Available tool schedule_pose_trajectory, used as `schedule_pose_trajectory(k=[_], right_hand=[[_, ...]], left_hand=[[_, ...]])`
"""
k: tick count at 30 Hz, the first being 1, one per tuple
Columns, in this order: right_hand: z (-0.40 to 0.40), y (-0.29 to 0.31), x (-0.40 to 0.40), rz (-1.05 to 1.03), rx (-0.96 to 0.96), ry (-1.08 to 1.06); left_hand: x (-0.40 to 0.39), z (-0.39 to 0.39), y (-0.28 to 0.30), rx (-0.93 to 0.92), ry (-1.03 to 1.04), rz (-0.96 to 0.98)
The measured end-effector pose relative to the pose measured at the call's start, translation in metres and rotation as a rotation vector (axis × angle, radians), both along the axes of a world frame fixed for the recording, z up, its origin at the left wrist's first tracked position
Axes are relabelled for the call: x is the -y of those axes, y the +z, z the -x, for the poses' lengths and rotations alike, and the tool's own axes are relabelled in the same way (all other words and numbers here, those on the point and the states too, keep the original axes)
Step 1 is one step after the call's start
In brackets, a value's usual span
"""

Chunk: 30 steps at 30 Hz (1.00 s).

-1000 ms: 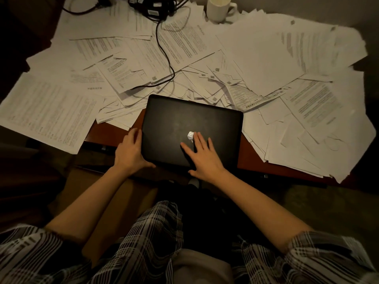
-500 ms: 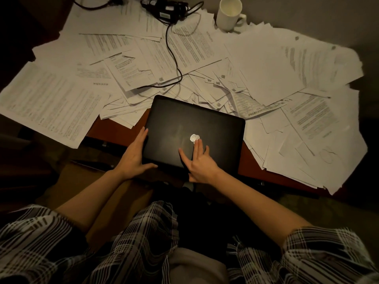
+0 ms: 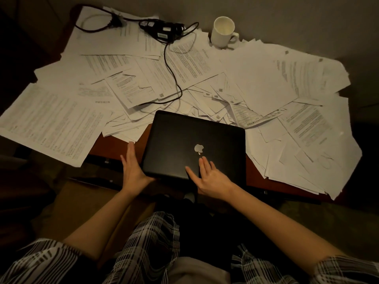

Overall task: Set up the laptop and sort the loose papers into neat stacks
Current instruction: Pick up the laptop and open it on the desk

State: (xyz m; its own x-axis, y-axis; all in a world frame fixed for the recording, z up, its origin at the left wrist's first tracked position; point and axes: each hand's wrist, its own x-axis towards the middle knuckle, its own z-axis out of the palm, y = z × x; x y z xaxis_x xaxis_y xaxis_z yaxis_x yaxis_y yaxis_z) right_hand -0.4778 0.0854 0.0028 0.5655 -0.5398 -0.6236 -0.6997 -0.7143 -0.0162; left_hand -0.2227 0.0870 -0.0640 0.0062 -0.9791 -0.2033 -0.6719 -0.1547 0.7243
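At the near edge of the counter [image 3: 121, 143], a closed laptop [image 3: 184, 140] lies among loose papers [image 3: 266, 83]; left hand [image 3: 132, 169] cups its left edge, right hand [image 3: 211, 177] rests on the lid, fingers straight.

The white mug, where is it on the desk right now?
In the head view, the white mug stands upright at the far edge of the desk, right of the black power adapter, on the edge of the scattered papers.
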Motion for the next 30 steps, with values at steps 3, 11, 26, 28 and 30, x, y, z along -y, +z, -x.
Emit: schedule_pose_trajectory(k=[3,11,26,28,30], right_hand=[[0.007,0.011,0.002,-0.003,-0.006,0.032],[0.028,0.062,0.036,0.303,0.266,0.087],[0.021,0.118,0.137,0.710,0.569,-0.169],[0.026,0.108,0.129,0.726,0.614,-0.224],[0.035,0.097,0.118,0.732,0.659,-0.265]], left_hand=[[0.000,-0.003,0.000,-0.028,-0.027,0.012],[0.024,-0.007,-0.009,0.295,-0.396,-0.125],[0.051,-0.008,0.005,0.338,-0.562,-0.227],[0.053,-0.014,0.005,0.358,-0.590,-0.227],[0.056,-0.020,0.006,0.396,-0.622,-0.221]])
